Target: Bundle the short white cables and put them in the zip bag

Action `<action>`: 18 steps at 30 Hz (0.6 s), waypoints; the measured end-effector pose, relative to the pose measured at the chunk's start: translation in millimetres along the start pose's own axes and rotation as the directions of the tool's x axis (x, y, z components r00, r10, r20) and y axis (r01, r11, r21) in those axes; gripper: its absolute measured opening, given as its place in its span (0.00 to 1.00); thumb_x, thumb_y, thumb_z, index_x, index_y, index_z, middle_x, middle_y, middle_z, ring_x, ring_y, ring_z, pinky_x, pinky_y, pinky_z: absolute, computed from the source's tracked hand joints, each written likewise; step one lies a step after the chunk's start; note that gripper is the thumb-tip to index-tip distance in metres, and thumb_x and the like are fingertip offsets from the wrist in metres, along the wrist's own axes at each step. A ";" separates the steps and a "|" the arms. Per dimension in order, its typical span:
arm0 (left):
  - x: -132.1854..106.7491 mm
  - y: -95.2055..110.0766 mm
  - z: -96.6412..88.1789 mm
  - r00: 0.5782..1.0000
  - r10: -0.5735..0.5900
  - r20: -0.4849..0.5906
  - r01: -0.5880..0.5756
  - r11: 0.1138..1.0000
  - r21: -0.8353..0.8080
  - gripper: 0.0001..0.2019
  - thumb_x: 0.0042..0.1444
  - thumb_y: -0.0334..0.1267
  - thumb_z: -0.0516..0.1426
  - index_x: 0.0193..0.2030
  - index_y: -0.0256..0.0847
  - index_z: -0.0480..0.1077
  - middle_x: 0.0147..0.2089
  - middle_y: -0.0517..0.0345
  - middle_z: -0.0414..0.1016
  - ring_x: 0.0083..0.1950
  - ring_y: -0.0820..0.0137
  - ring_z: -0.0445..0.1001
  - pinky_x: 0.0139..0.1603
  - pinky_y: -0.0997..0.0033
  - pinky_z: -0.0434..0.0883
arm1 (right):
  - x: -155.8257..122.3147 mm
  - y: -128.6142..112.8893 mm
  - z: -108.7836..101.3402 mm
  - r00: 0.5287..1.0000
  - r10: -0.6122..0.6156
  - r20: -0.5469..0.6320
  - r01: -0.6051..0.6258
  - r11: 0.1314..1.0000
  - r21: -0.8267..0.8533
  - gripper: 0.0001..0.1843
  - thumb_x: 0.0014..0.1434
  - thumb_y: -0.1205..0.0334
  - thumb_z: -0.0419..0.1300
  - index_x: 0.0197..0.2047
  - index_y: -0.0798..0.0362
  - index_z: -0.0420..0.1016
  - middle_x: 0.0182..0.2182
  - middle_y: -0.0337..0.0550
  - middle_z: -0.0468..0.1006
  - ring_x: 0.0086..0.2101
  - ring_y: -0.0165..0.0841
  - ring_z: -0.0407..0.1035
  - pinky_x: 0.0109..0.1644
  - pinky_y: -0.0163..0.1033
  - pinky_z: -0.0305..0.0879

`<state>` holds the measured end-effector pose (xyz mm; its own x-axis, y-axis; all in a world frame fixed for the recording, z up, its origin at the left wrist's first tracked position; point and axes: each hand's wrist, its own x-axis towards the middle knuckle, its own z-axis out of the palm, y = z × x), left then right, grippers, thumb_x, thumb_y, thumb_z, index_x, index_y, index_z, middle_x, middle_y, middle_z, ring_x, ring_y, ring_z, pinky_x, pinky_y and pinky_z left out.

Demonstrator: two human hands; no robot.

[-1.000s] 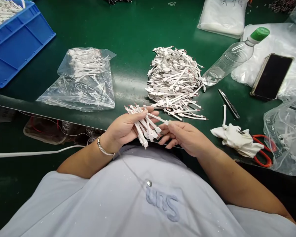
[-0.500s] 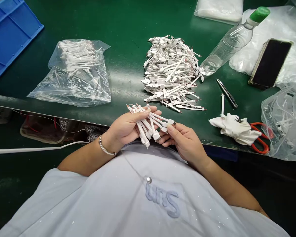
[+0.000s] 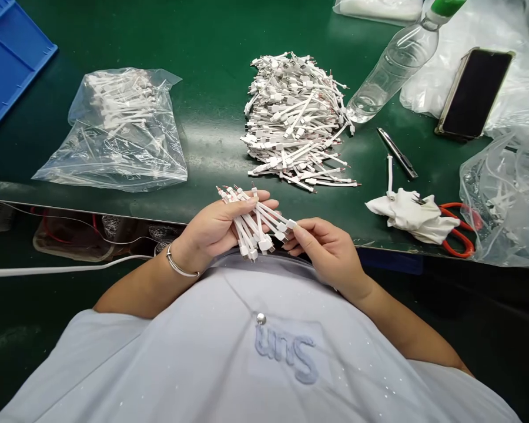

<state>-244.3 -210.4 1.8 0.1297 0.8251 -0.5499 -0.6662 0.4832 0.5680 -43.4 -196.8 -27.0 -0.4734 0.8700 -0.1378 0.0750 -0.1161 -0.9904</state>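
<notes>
In front of my body, a fanned bunch of short white USB cables (image 3: 248, 226) lies across the palm of my left hand (image 3: 214, 226), with the thumb pressed over it. The cables' connector ends point toward me and their bare reddish wire tips point away. My right hand (image 3: 330, 249) pinches the connector end of one cable at the right of the bunch between thumb and forefinger. Beyond my hands, a large heap of the same cables (image 3: 297, 120) lies on the green table (image 3: 211, 59). More cables show inside a clear zip bag (image 3: 136, 150) to the left.
A blue crate (image 3: 13, 56) stands at the far left. To the right are a clear bottle (image 3: 392, 67) with a green cap, a phone (image 3: 476, 94), a dark slim cutter (image 3: 397, 154), a white cloth (image 3: 417, 217), orange-handled scissors (image 3: 461, 244) and plastic bags (image 3: 506, 200).
The whole view has shifted slightly, so the table things sit further left and higher. My right fingers stay on a cable's connector; the bunch remains in my left hand.
</notes>
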 end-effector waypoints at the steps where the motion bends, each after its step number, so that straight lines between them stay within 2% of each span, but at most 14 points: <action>1: 0.3 -0.5 -0.5 1.000 0.000 0.002 0.000 1.000 0.004 0.09 0.59 0.26 0.54 0.41 0.33 0.75 0.40 0.48 0.80 0.40 0.64 0.80 0.42 0.62 0.77 | -1.3 -0.3 -0.7 0.998 -0.064 -0.008 0.063 0.994 -0.089 0.11 0.63 0.55 0.57 0.37 0.54 0.75 0.32 0.41 0.78 0.30 0.28 0.75 0.34 0.33 0.74; 4: 0.8 -2.1 -0.9 1.000 -0.004 -0.008 0.004 1.000 0.019 0.09 0.59 0.26 0.54 0.41 0.33 0.76 0.40 0.49 0.80 0.40 0.64 0.80 0.47 0.58 0.76 | -2.6 -1.1 -4.3 0.961 -0.275 0.018 0.264 0.900 -0.345 0.09 0.64 0.61 0.56 0.39 0.54 0.76 0.32 0.42 0.79 0.30 0.29 0.74 0.36 0.35 0.73; 6: 1.1 -3.2 -0.7 1.000 -0.006 -0.012 0.007 1.000 0.020 0.09 0.59 0.27 0.54 0.42 0.34 0.76 0.40 0.49 0.81 0.41 0.64 0.80 0.53 0.53 0.74 | -1.7 -1.8 -7.5 0.903 -0.422 0.084 0.408 0.777 -0.480 0.08 0.64 0.65 0.56 0.41 0.54 0.76 0.32 0.43 0.80 0.31 0.30 0.74 0.37 0.36 0.72; 9: 1.2 -4.1 -2.1 0.999 0.015 0.038 -0.015 1.000 0.010 0.08 0.58 0.27 0.56 0.40 0.36 0.76 0.41 0.52 0.81 0.44 0.63 0.80 0.58 0.50 0.70 | 0.0 -2.7 -12.9 0.766 -0.607 0.211 0.573 0.497 -0.651 0.10 0.62 0.70 0.56 0.44 0.54 0.76 0.34 0.46 0.82 0.34 0.32 0.75 0.39 0.36 0.72; 11: 0.0 -3.8 -5.0 0.989 0.061 0.132 -0.065 0.998 0.025 0.07 0.56 0.26 0.58 0.38 0.37 0.76 0.41 0.53 0.81 0.46 0.63 0.80 0.57 0.52 0.71 | 0.1 -3.0 -16.9 0.670 -0.685 0.287 0.614 0.294 -0.733 0.13 0.61 0.72 0.55 0.46 0.53 0.76 0.36 0.47 0.82 0.34 0.33 0.76 0.37 0.36 0.72; 13: -2.3 -3.0 -9.1 0.964 0.112 0.239 -0.132 0.989 0.070 0.05 0.54 0.27 0.60 0.36 0.38 0.77 0.42 0.54 0.81 0.47 0.62 0.80 0.56 0.55 0.72 | -1.0 -3.2 -20.7 0.592 -0.733 0.335 0.629 0.160 -0.761 0.16 0.60 0.74 0.56 0.48 0.52 0.75 0.36 0.46 0.83 0.34 0.34 0.77 0.37 0.36 0.72; 15: -4.8 -2.2 -13.0 0.939 0.142 0.313 -0.188 0.975 0.120 0.04 0.51 0.27 0.63 0.35 0.37 0.77 0.42 0.54 0.81 0.47 0.61 0.80 0.55 0.56 0.73 | -2.6 -3.4 -23.4 0.537 -0.766 0.353 0.655 0.115 -0.747 0.16 0.58 0.75 0.58 0.48 0.52 0.76 0.36 0.47 0.83 0.35 0.35 0.77 0.38 0.37 0.73; 16: -5.6 -1.9 -14.4 0.932 0.149 0.330 -0.203 0.970 0.136 0.04 0.50 0.28 0.64 0.34 0.37 0.77 0.42 0.54 0.82 0.46 0.60 0.80 0.55 0.57 0.73 | -3.4 -3.8 -23.8 0.524 -0.779 0.343 0.667 0.125 -0.735 0.16 0.57 0.76 0.59 0.47 0.52 0.76 0.36 0.48 0.83 0.35 0.36 0.78 0.38 0.37 0.73; 17: -5.9 -1.7 -15.2 0.930 0.150 0.335 -0.207 0.968 0.142 0.04 0.50 0.28 0.64 0.33 0.37 0.77 0.43 0.54 0.81 0.46 0.61 0.80 0.55 0.56 0.73 | -4.2 -4.2 -23.4 0.529 -0.788 0.314 0.673 0.164 -0.722 0.16 0.56 0.76 0.60 0.46 0.52 0.77 0.35 0.48 0.83 0.35 0.36 0.78 0.38 0.38 0.73; 18: -5.6 -1.6 -15.3 0.933 0.146 0.330 -0.201 0.969 0.140 0.03 0.50 0.28 0.64 0.33 0.37 0.76 0.43 0.53 0.81 0.46 0.61 0.80 0.55 0.56 0.73 | -4.8 -4.9 -22.3 0.562 -0.785 0.259 0.666 0.244 -0.705 0.14 0.56 0.75 0.60 0.44 0.51 0.78 0.35 0.47 0.83 0.35 0.36 0.78 0.38 0.37 0.74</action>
<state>-255.2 -220.4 -5.5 0.2662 0.9366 -0.2281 -0.5689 0.3436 0.7471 -21.9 -189.8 -21.3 -0.5523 0.4563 0.6977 0.3221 0.8887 -0.3262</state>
